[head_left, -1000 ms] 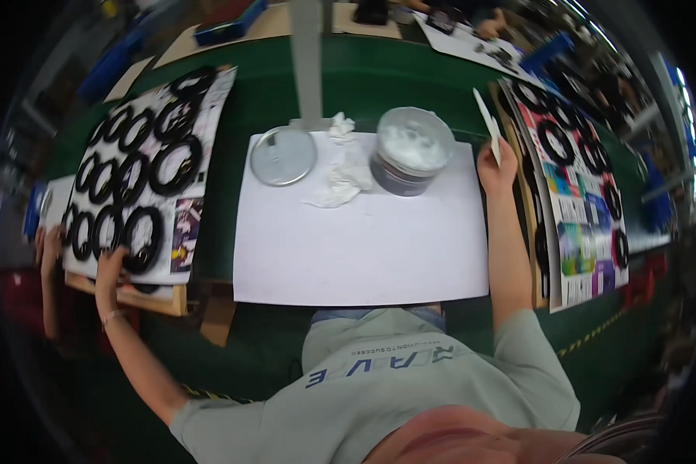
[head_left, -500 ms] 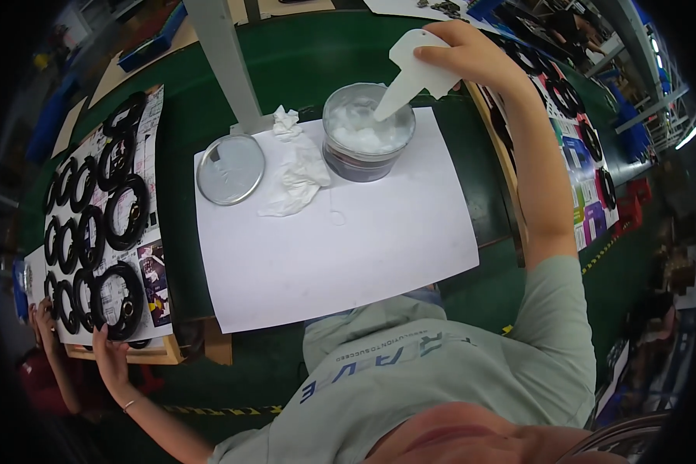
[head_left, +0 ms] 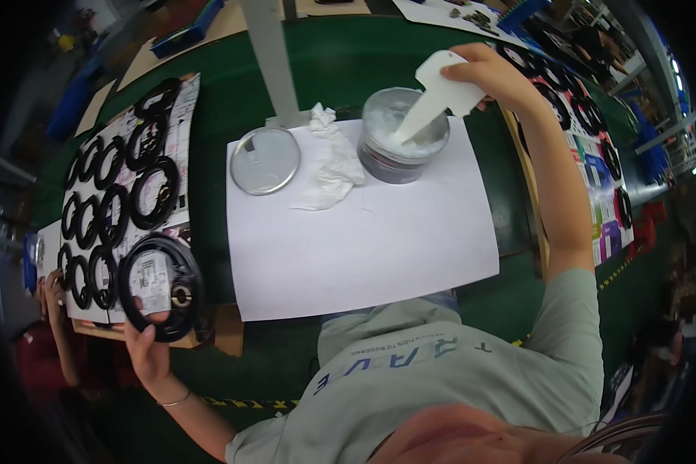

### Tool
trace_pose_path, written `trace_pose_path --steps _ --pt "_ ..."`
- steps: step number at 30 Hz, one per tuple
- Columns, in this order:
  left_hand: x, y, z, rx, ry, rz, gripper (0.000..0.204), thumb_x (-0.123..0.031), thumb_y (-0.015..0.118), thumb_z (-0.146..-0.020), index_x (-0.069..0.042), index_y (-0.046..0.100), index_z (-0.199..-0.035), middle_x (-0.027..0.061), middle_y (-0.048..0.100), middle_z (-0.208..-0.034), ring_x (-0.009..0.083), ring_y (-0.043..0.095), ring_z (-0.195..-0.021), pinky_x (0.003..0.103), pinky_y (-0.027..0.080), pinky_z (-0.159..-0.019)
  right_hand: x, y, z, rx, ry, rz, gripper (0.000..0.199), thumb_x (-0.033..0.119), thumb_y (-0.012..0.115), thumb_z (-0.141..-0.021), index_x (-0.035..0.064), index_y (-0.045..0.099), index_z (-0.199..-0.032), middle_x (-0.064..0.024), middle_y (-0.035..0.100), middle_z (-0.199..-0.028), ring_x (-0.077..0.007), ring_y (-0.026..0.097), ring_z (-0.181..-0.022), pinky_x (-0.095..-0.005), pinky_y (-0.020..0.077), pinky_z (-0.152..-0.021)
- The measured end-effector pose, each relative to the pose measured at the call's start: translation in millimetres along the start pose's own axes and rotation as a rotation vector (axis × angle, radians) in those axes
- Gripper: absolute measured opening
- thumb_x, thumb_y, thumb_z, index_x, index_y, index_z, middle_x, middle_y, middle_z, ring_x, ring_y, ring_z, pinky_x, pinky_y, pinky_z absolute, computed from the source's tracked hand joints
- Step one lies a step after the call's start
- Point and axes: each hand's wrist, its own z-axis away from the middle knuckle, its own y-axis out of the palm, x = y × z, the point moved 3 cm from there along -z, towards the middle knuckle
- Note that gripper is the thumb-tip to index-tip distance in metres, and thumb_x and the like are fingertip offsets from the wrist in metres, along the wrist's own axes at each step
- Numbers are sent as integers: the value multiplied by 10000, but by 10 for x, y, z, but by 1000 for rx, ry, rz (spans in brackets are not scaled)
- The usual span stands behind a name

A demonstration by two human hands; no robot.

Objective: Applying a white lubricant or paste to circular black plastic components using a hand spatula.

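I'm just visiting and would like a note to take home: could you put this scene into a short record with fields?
Left hand: holds a black ring
Right hand: holds a white scraper, tip down in the tub
In the tub: white paste
Under the tub: white sheet
Also on the sheet: round lid, crumpled tissue
To the left: more rings, another person's hand

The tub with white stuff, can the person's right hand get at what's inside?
Yes, it seems so: the tub is open on top, and the right hand holds a white scraper whose narrow end reaches down inside.
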Motion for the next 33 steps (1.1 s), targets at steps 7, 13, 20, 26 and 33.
trace_pose_path --steps 7,13,20,26,33 --pt "173 814 92 259 -101 9 677 11 605 -709 15 243 -1281 262 589 -1001 328 552 -1023 405 370 -957 -398 52 -193 89 -19 -351 350 246 589 -756 2 570 -1006 -11 572 -631 -58 486 -397 -176 312 -294" --pt "437 1081 82 439 -168 150 547 81 564 -756 -35 277 -1207 272 552 -1087 310 554 -1040 372 450 -872 -833 -40 -231 68 -142 -625 228 238 587 -794 37 571 -902 15 557 -628 -64 480 -408 -187 331 -312" --pt "564 1430 113 513 -322 359 275 -29 420 -897 -113 323 -1140 306 462 -1200 326 518 -1096 403 454 -887 -1143 -196 -216 -180 33 -851 182 231 606 -806 83 557 -901 17 576 -656 -56 494 -416 -154 343 -309" --pt "743 1648 -9 547 -380 494 229 -27 430 -870 -118 356 -1067 233 536 -1155 301 565 -1033 387 461 -871 -1194 -149 -132 -84 58 -950 241 257 586 -822 66 561 -967 12 590 -686 -63 490 -419 -162 344 -325" --pt "634 1911 -283 492 -328 502 273 37 420 -837 -98 342 -1061 273 493 -1182 306 525 -1089 409 419 -948 -1170 -202 -91 -115 -75 -954 231 261 592 -831 75 563 -963 5 600 -726 -54 461 -427 -155 310 -358"
